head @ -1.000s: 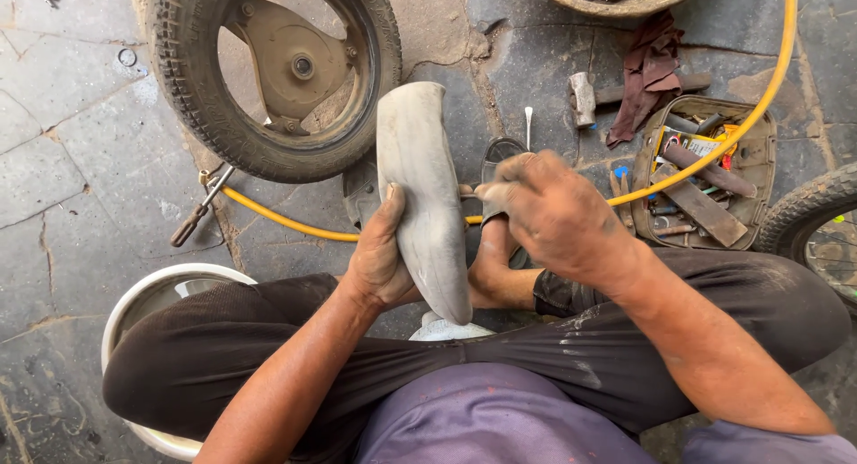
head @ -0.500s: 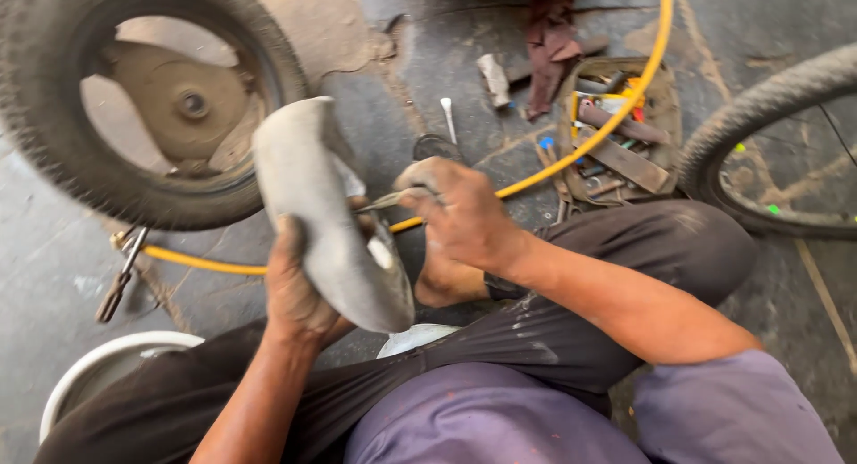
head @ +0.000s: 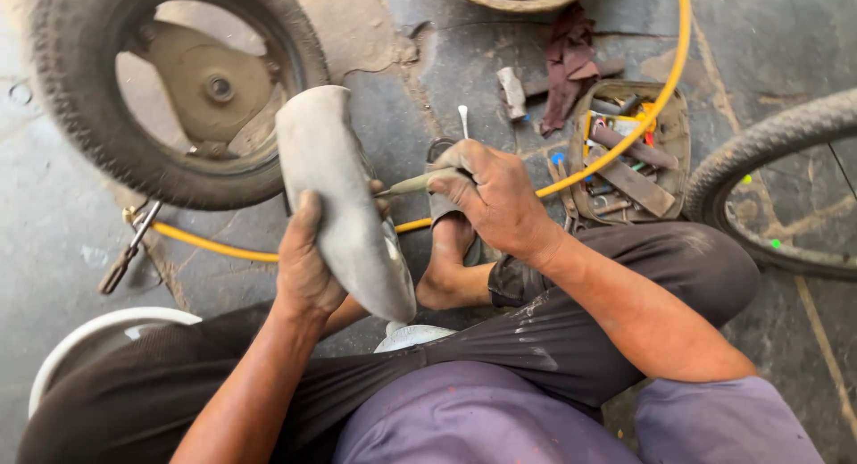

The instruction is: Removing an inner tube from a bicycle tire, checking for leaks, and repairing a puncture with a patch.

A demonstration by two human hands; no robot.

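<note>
Head view: the left hand wraps a folded grey inner tube above the lap, fingers closed round its middle. The right hand pinches a thin tool against it. The rubber looks soft, light, floppy; best held mid-fold.

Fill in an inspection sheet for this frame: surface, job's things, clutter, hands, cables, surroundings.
Surface: grey stone paving, stained and cracked.
Job's things: folded grey rubber tube, held upright; thin pointed tool with its tip at the tube's side.
Clutter: tray of tools, dark rag, small plier-like tool on the ground.
Hands: left hand grips the tube from behind; right hand holds the pointed tool.
Cables: yellow hose runs across the ground and over the tray.
Surroundings: small wheel with tyre at left, bicycle tyre at right, white basin by the knee.
</note>
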